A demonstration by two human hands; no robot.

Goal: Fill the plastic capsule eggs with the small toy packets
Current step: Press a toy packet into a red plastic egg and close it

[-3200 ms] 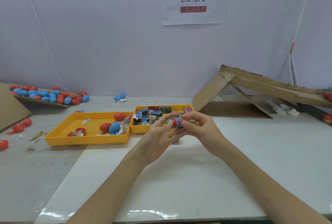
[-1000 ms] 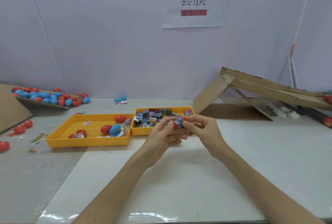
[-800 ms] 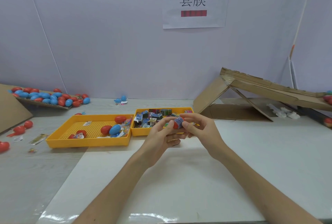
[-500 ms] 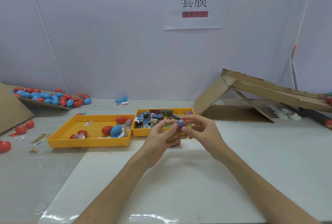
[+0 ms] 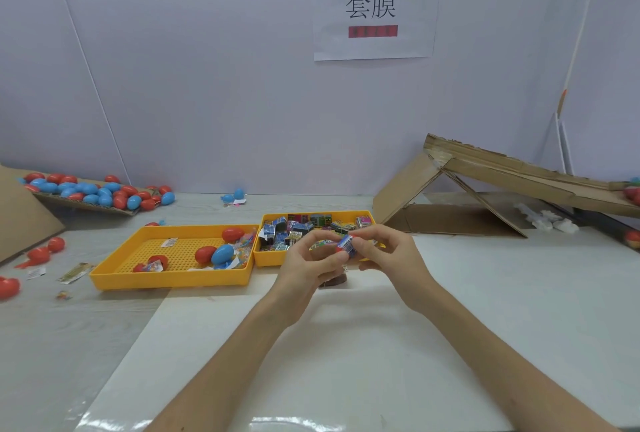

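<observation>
The left hand (image 5: 308, 267) and right hand (image 5: 391, 256) stay fingertip to fingertip, barely shifted from half a second ago. The left pinches a red capsule egg (image 5: 339, 250); the right pinches the blue toy packet (image 5: 347, 243) pressed against it. Held over the worktop (image 5: 346, 362), they hide part of the packet tray (image 5: 266, 260). Just left of it lies the egg tray (image 5: 166, 282) with red and blue eggs. A cardboard ramp (image 5: 502, 168) stands to the right.
</observation>
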